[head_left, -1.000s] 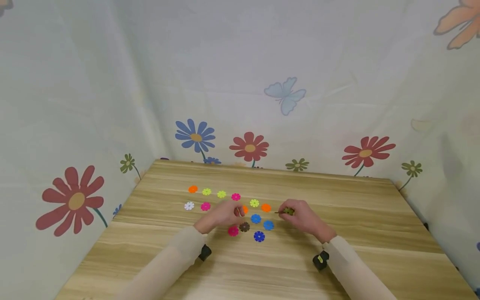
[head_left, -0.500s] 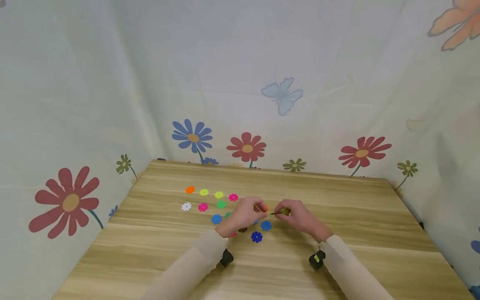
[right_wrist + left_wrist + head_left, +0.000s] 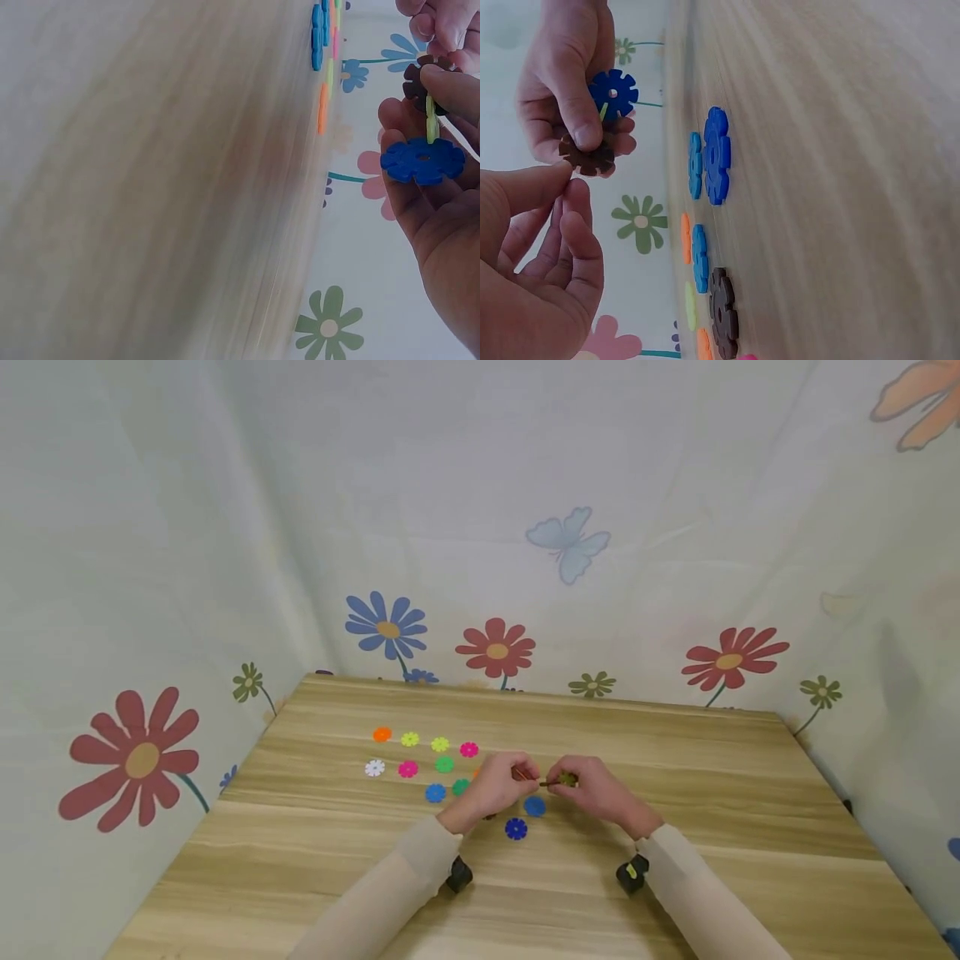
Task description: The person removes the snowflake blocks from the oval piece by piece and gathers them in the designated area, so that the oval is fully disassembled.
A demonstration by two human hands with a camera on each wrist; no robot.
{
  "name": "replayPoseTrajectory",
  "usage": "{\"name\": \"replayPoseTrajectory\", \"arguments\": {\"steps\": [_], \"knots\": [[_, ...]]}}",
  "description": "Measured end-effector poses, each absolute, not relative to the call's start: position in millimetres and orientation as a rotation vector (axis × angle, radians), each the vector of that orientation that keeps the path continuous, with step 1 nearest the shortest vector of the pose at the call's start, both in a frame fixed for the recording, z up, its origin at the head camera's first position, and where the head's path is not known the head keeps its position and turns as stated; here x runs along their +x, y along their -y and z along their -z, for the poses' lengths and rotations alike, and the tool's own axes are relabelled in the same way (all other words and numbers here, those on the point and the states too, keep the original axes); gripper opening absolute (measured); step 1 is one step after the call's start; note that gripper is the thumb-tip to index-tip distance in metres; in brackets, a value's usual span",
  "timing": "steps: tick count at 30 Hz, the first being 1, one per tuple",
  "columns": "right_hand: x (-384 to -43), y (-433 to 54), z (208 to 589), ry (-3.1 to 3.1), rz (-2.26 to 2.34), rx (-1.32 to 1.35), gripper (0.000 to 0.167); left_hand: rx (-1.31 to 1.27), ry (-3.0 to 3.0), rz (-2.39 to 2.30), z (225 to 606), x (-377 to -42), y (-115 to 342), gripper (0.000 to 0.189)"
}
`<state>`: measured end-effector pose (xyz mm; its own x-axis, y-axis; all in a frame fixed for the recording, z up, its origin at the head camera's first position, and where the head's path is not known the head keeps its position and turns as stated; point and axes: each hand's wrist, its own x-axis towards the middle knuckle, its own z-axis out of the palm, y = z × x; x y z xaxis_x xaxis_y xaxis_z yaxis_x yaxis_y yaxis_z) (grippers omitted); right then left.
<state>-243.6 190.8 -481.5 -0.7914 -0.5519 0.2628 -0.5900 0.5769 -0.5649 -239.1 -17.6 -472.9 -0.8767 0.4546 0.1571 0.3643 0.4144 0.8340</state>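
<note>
My right hand (image 3: pixel 596 789) grips a small joined cluster of notched plastic discs above the table. The cluster has a brown notched disc (image 3: pixel 586 159), a yellow-green disc (image 3: pixel 431 120) seen edge-on, and a blue notched disc (image 3: pixel 422 161) by the palm. In the left wrist view the right thumb presses over the brown disc. My left hand (image 3: pixel 498 789) meets it from the left, pinching the brown disc's edge between thumb and index fingertip. Below the left hand, some loose discs are partly hidden in the head view.
Loose notched discs lie flat on the wooden table (image 3: pixel 675 893): a dark blue disc (image 3: pixel 516 829), a light blue disc (image 3: pixel 535 807), a green disc (image 3: pixel 445 764), a white disc (image 3: pixel 375 768), an orange disc (image 3: pixel 382 735) and several others. A flower-printed cloth (image 3: pixel 645 585) hangs behind.
My left hand has moved right, from over the loose discs to the right hand, and now pinches the brown disc's edge. The right hand has shifted slightly left with the cluster.
</note>
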Motion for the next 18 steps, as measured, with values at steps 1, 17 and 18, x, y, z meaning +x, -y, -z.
{"name": "replayPoseTrajectory", "arguments": {"steps": [1, 17, 18], "knots": [[-243.7, -190.6, 481.3, 2.738, -1.01, 0.995, 0.005, 0.743, -2.562, -1.474, 473.0, -239.2, 17.4, 0.005], [-243.2, -187.9, 481.6, 2.671, -1.097, 1.037, 0.006, 0.761, -2.553, -1.464, 477.4, -240.9, 16.2, 0.005], [-243.3, -187.8, 482.0, 2.662, -1.095, 1.042, 0.006, 0.765, -2.553, -1.461, 477.6, -240.8, 16.0, 0.005]]}}
